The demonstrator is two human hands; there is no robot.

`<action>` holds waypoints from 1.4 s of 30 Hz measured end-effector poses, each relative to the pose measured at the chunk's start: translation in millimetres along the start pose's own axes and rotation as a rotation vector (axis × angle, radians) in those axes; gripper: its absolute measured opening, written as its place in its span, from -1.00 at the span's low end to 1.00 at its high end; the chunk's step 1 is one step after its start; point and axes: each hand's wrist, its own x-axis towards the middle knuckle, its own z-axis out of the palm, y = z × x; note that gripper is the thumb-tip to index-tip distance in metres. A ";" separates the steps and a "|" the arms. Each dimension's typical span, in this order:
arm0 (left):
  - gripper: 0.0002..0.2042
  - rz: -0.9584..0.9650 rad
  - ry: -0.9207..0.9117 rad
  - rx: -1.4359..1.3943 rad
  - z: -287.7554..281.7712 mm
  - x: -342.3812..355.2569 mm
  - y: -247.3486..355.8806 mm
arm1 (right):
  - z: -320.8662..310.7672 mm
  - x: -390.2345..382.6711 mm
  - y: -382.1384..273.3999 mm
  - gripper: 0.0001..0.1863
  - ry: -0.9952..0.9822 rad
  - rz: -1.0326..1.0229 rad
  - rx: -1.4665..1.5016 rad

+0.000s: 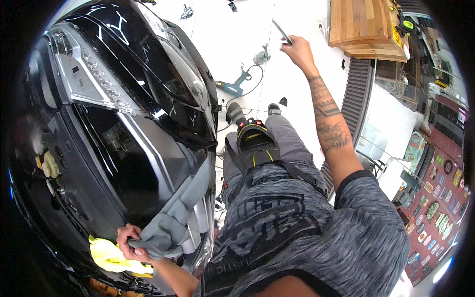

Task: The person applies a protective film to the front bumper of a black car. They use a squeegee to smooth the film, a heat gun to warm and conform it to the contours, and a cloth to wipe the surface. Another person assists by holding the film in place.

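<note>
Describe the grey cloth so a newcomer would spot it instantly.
Start with the black vehicle filling the picture's left side. Toward its bottom, find the left hand gripping the bunched grey cloth. Its dull colour sets it apart from the bright yellow cloth alongside.

Dressed in grey
Wearing streaked T-shirt (pixel 297 232) with black print, trousers (pixel 293 141), yellow-trimmed black pouch (pixel 258 143); tattooed along right forearm (pixel 328 111).

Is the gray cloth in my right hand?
No, the gray cloth is bunched in your left hand, while your right hand holds a thin tool.
</note>
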 end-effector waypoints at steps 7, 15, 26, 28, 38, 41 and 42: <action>-0.39 -0.092 0.208 0.017 27.6 13.3 29.6 | -55.7 -51.0 128.1 -0.73 -0.098 0.364 -0.137; -0.57 -0.341 -0.321 0.348 269.3 -28.1 131.2 | -104.8 -53.2 176.7 -0.64 -0.213 0.445 0.123; -0.73 -1.051 -0.419 -0.522 320.1 -75.5 211.2 | -254.3 9.9 56.8 -0.85 -0.426 -0.422 0.662; -0.78 -0.816 -0.426 -0.455 332.5 -58.5 212.5 | -299.5 11.7 23.0 -0.90 -0.359 -0.634 0.796; -0.85 -0.489 -0.458 0.686 340.9 -9.3 170.2 | -360.4 27.3 -16.8 -0.47 -0.875 -0.533 1.097; -0.83 -0.617 -0.766 0.736 329.8 -7.7 141.9 | -278.2 38.5 -13.4 -0.80 -0.631 -0.733 1.498; -0.83 -0.638 -0.769 0.757 333.2 -3.6 134.4 | -245.8 35.5 -9.1 -0.88 -0.476 -0.715 1.566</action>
